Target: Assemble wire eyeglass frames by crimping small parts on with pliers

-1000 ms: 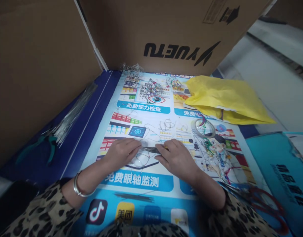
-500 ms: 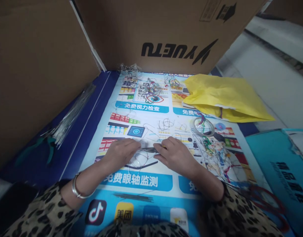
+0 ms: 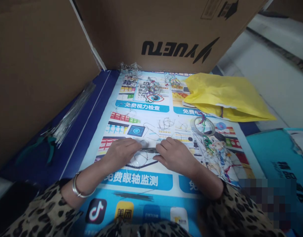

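Note:
My left hand [image 3: 122,152] is closed in a pinch at the centre of the printed sheet, on a thin wire loop [image 3: 138,160] that hangs below its fingertips. A small greyish, see-through piece [image 3: 144,143] shows beside those fingertips. Opposite, my right hand [image 3: 175,155] is wrapped round a slim dark metal tool [image 3: 150,150]. The tool's narrow end points left and meets the left fingertips; its exact kind is hard to make out, and its rear is hidden in my palm. Loose thin wires [image 3: 166,123] lie just beyond my hands.
A tape roll [image 3: 204,126] and tangled coloured wires [image 3: 219,158] lie to the right, below a yellow bag [image 3: 228,95]. At left are teal-handled pliers [image 3: 50,149] and a bundle of straight wires [image 3: 71,117]. Cardboard [image 3: 176,26] walls the back. Dark wire pieces [image 3: 134,196] lie near me.
My right fingers have shifted slightly on the dark tool, and its angle looks a little different. The left hand stays almost where it was.

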Demonstrator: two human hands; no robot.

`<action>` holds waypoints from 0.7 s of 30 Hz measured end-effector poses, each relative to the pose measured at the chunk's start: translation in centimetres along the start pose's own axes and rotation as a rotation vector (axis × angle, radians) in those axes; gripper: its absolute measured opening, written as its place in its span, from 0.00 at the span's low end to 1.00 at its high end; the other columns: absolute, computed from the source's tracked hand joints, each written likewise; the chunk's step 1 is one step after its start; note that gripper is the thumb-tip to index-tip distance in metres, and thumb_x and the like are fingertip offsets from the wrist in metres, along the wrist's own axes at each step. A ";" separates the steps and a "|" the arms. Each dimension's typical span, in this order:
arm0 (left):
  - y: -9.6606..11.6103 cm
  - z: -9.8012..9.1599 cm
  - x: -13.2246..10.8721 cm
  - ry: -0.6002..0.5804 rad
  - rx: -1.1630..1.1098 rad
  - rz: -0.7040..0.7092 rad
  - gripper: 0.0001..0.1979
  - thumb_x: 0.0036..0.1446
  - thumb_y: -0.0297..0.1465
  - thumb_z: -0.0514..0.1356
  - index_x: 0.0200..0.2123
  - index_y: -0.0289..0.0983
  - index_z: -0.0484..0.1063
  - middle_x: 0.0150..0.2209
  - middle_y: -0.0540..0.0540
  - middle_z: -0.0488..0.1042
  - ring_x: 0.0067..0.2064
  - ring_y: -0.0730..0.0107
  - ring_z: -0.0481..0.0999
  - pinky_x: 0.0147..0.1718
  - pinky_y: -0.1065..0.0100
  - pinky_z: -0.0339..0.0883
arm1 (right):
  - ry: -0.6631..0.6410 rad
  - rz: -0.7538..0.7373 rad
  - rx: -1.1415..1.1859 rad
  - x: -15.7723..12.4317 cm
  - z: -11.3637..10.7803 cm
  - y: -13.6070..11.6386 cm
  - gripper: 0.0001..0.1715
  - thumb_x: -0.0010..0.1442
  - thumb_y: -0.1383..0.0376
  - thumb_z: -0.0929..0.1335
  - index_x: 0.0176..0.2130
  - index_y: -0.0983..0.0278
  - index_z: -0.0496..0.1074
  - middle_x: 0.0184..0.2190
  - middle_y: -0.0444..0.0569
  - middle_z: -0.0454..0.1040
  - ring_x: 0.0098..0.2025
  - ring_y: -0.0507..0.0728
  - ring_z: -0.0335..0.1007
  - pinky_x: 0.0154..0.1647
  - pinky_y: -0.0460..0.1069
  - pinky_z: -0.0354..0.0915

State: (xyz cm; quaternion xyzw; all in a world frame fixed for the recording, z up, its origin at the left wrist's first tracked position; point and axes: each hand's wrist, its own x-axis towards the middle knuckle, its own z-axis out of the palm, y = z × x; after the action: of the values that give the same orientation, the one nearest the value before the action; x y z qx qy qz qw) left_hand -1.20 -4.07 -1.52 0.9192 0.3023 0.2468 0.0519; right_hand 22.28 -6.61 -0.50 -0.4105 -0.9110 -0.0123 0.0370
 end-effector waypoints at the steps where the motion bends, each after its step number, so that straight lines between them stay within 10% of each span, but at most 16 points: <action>1: 0.0 0.0 0.0 -0.004 -0.004 0.000 0.09 0.59 0.24 0.50 0.36 0.37 0.69 0.27 0.49 0.72 0.30 0.72 0.71 0.27 0.72 0.64 | -0.001 0.002 0.000 0.0 0.0 0.0 0.16 0.61 0.54 0.61 0.35 0.63 0.67 0.31 0.50 0.68 0.37 0.57 0.59 0.33 0.50 0.51; 21: -0.4 -0.1 -0.5 -0.019 -0.244 -0.032 0.09 0.60 0.25 0.50 0.40 0.38 0.69 0.33 0.47 0.75 0.36 0.70 0.73 0.33 0.70 0.67 | -0.034 0.023 0.019 -0.1 -0.2 0.1 0.15 0.60 0.54 0.62 0.36 0.63 0.67 0.33 0.50 0.69 0.37 0.57 0.61 0.33 0.49 0.52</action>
State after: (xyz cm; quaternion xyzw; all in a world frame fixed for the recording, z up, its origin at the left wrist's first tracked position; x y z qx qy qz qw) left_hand -1.79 -4.08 -1.75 0.9035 0.2840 0.2724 0.1700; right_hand 22.38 -6.62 -0.32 -0.4209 -0.9067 0.0037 0.0258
